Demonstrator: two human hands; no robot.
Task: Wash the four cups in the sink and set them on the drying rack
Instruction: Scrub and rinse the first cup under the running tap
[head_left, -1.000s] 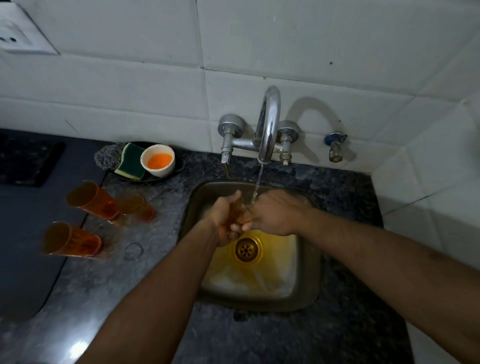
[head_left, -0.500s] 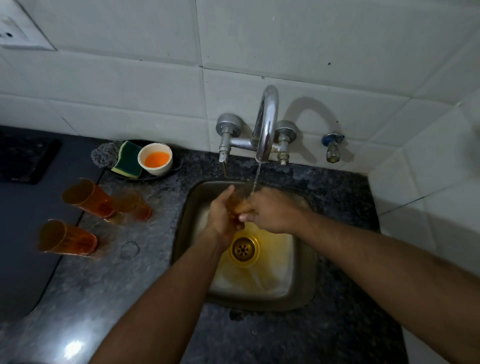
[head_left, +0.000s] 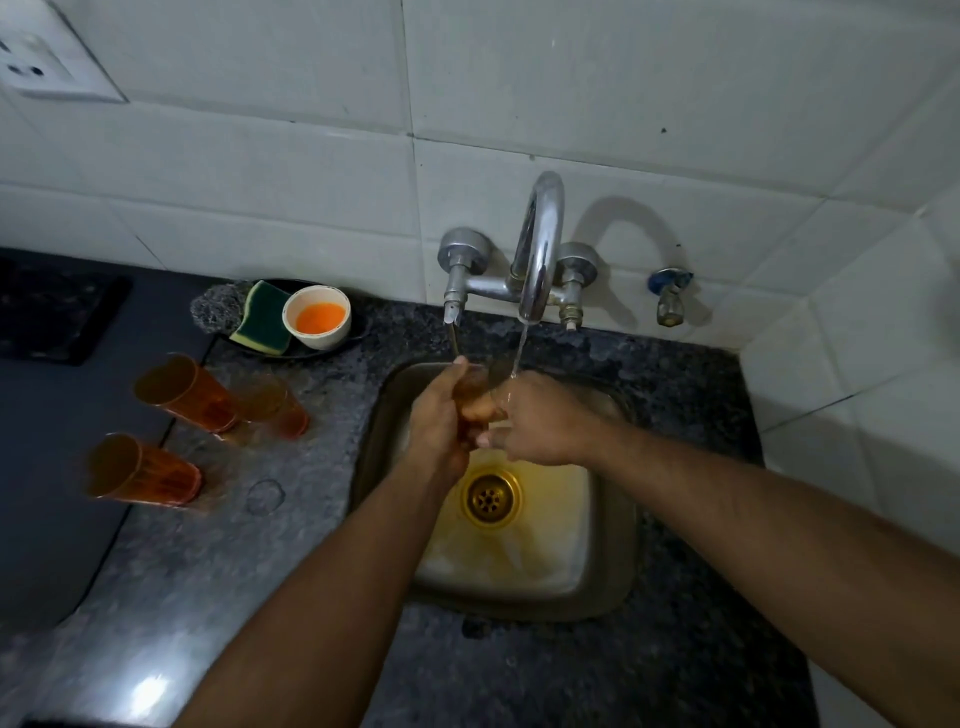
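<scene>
Over the steel sink (head_left: 613, 587) I hold an amber see-through cup (head_left: 475, 387) under the running tap (head_left: 540, 244). My left hand (head_left: 441, 421) wraps its side and my right hand (head_left: 540, 421) grips it from the right, so most of the cup is hidden. The thin stream lands by my right knuckles. Three more amber cups stand on the counter to the left: one at the back (head_left: 182, 392), a paler one beside it (head_left: 272, 402), and one nearer me (head_left: 137, 470).
A white bowl of orange liquid (head_left: 317, 317) and a green-yellow sponge (head_left: 262, 317) rest on a dark dish left of the tap. A small blue-handled valve (head_left: 670, 296) juts from the tiled wall. A dark mat (head_left: 47, 312) lies far left. A brass drain (head_left: 491, 499) sits mid-sink.
Both hands have stayed under the stream, shifting slightly around the cup; the view has drifted a little. The three cups on the counter have not moved.
</scene>
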